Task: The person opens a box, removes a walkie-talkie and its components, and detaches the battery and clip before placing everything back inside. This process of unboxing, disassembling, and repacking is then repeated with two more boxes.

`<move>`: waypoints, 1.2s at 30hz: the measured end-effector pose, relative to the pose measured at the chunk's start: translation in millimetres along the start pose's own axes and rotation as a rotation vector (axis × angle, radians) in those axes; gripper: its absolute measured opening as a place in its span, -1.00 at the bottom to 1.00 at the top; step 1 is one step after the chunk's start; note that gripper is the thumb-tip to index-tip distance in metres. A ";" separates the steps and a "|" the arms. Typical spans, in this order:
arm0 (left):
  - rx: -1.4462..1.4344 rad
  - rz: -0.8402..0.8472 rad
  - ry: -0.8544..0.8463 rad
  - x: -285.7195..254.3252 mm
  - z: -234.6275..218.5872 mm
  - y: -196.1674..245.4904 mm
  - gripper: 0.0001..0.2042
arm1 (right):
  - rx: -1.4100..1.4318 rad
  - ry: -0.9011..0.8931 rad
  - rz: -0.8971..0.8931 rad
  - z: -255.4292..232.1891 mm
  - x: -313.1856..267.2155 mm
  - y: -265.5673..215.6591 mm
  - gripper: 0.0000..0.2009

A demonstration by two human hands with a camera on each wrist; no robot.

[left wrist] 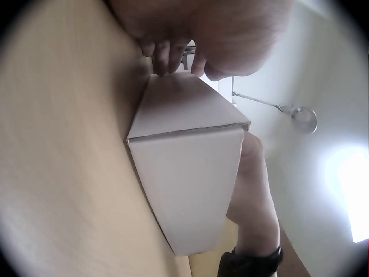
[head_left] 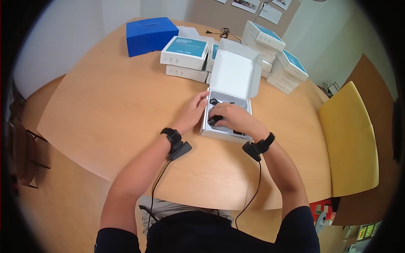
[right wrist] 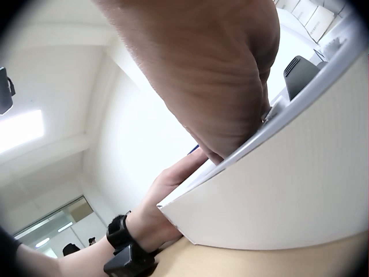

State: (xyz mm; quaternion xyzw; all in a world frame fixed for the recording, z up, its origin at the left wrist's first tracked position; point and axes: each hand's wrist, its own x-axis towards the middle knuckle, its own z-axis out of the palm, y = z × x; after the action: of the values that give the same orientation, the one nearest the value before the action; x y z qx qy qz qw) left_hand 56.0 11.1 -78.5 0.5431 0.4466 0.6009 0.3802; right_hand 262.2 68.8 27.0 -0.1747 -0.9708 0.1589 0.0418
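Observation:
An open white box (head_left: 223,134) stands on the table, its lid (head_left: 237,63) raised at the far side. My right hand (head_left: 232,114) reaches down into it, thumb and fingers curled round a small black object (head_left: 215,120) whose kind I cannot tell. Black cable (head_left: 214,101) lies at the box's far end. Along the left wall my left hand (head_left: 195,110) rests with its fingers extended, fingertips near the far left corner. In the left wrist view, its fingers (left wrist: 163,57) touch the box side (left wrist: 187,179). A dark slotted part (right wrist: 301,75) shows inside the box in the right wrist view.
Behind the open box stand stacked white boxes with blue tops (head_left: 184,50), and more stacks (head_left: 291,69) at the back right. A blue box (head_left: 152,37) sits at the back left. A black cord (head_left: 225,32) lies behind. A yellow chair (head_left: 352,143) borders the table's right edge.

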 end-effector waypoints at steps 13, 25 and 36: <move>-0.172 -0.126 0.201 -0.1 -19.1 16.9 -0.57 | 0.663 0.428 0.138 -9.9 -3.5 -20.5 -0.65; -0.211 -0.024 0.574 0.7 -50.2 15.5 -0.57 | -0.025 0.188 -0.022 40.4 63.8 -54.0 -0.73; -0.177 0.028 0.565 7.2 -48.3 4.9 -0.65 | -0.124 0.400 -0.031 37.8 59.1 -54.6 -0.84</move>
State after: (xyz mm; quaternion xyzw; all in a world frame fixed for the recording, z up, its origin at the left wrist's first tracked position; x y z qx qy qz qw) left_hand 7.4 10.4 -72.1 0.3252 0.4732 0.7699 0.2784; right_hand 183.9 30.0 10.4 -0.1903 -0.9536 0.0605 0.2252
